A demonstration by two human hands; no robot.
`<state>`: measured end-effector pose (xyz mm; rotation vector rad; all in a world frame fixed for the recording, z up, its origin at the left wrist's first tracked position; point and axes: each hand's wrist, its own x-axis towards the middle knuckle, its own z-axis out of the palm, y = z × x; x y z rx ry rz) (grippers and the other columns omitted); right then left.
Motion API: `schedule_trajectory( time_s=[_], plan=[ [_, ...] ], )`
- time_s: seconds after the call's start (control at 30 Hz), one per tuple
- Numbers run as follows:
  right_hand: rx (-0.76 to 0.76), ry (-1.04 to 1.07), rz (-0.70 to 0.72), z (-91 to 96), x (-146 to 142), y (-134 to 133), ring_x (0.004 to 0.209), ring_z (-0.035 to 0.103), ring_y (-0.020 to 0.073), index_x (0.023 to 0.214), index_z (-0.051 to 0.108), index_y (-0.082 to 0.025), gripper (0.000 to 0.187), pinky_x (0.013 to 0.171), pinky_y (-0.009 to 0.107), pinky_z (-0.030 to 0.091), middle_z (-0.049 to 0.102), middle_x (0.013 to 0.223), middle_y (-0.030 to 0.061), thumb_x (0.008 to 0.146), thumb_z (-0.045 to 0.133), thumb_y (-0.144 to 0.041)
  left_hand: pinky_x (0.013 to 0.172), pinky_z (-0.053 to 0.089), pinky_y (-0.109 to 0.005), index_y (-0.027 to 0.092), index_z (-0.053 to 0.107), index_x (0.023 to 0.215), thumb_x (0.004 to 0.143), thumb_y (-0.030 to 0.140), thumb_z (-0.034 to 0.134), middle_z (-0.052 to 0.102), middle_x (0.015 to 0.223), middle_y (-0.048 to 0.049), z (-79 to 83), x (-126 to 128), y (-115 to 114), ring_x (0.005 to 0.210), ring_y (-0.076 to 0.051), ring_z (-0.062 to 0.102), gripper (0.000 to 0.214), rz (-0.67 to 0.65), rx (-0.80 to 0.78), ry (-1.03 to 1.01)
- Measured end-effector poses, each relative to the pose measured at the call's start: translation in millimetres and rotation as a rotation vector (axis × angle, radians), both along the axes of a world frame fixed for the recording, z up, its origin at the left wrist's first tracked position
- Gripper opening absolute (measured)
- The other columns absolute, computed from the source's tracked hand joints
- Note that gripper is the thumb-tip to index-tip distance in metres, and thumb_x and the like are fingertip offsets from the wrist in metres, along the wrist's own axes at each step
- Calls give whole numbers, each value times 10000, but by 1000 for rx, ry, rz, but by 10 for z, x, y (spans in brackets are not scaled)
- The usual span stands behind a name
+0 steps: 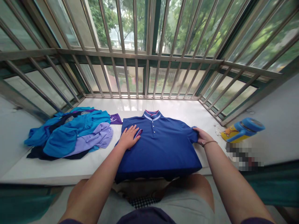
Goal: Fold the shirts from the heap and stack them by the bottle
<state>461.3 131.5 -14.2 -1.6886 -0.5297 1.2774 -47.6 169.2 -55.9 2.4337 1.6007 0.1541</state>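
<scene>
A dark blue polo shirt point(163, 149) lies front up on the white sill, its striped collar pointing away from me and its hem hanging over the near edge. The sleeve on the left is folded in across the chest, its striped cuff showing. My left hand point(129, 137) rests flat on that folded sleeve, fingers stretched out. At the other side my right hand point(202, 136) grips the end of the right sleeve, which sticks outward. Part of its fingers is hidden by the cloth.
Left of the shirt is a heap of blue, lilac and black clothes point(70, 133), with a purple cloth piece point(116, 119) beside it. A blue and yellow bottle point(243, 129) stands at the right wall. Metal window bars point(140, 57) enclose the white sill point(187, 109).
</scene>
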Motion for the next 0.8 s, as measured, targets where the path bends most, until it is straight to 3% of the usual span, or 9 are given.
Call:
schedule_trajectory(
  time_s=[0.13, 0.2, 0.3, 0.37, 0.43, 0.53, 0.63, 0.7, 0.8],
  plan=[
    [-92, -209, -34, 52, -16, 60, 768, 776, 241, 876, 689, -194, 25, 756, 353, 668, 779, 764, 96, 877, 713, -203, 1380, 199, -584, 321, 421, 1705, 1100, 577, 428, 290, 1821, -27, 19, 2, -8, 1693, -276, 264, 657, -8, 4, -7],
    [-102, -368, -56, 83, -10, 103, 796, 771, 252, 921, 716, -176, 108, 741, 346, 651, 789, 805, 114, 834, 762, -221, 1380, 201, -585, 311, 422, 1706, 1101, 577, 426, 287, 1822, -30, 18, 2, -7, 1693, -281, 267, 660, -6, 2, -7],
    [-46, -602, -72, 159, -61, 143, 970, 767, 273, 1038, 751, -162, 299, 853, 341, 619, 806, 971, 126, 752, 825, -211, 1378, 197, -591, 297, 420, 1708, 1099, 578, 429, 283, 1823, -39, 7, 1, -3, 1692, -286, 268, 670, -5, 2, -8],
    [33, -764, -11, 232, -193, 122, 1094, 743, 286, 1146, 759, -180, 416, 950, 343, 586, 800, 1090, 116, 737, 835, -207, 1377, 198, -592, 301, 423, 1706, 1095, 580, 435, 288, 1822, -42, 1, 1, -2, 1691, -287, 271, 671, -5, 7, -13],
    [151, -1016, 186, 307, -418, 35, 1154, 720, 287, 1263, 738, -205, 481, 1000, 344, 557, 778, 1208, 115, 786, 801, -208, 1376, 203, -588, 316, 426, 1702, 1092, 584, 439, 294, 1821, -38, -1, 0, -2, 1690, -285, 272, 666, -6, 10, -16],
    [289, -1387, 651, 359, -853, -220, 1159, 710, 270, 1424, 666, -257, 556, 997, 331, 538, 725, 1345, 109, 875, 707, -174, 1376, 202, -582, 332, 428, 1699, 1092, 586, 441, 296, 1821, -32, -5, -3, -1, 1691, -280, 271, 657, -6, 8, -17],
    [293, -1487, 990, 287, -1228, -548, 1094, 728, 252, 1529, 598, -308, 640, 953, 325, 538, 709, 1345, 91, 911, 653, -151, 1377, 199, -584, 330, 431, 1699, 1092, 591, 439, 301, 1819, -31, -23, -10, 4, 1690, -281, 272, 660, -9, 16, -25],
    [281, -1505, 1091, 192, -1378, -753, 1025, 741, 244, 1546, 593, -299, 628, 911, 328, 543, 716, 1317, 97, 939, 600, -136, 1375, 202, -589, 327, 433, 1699, 1090, 597, 439, 306, 1818, -32, -43, -15, 9, 1690, -288, 273, 666, -11, 23, -33],
    [309, -1499, 1096, 68, -1432, -1005, 1023, 738, 256, 1507, 630, -270, 545, 912, 348, 550, 727, 1287, 109, 983, 543, -148, 1377, 195, -583, 329, 430, 1702, 1089, 596, 441, 307, 1819, -35, -63, -18, 15, 1690, -290, 273, 669, -9, 26, -39]
  ],
)
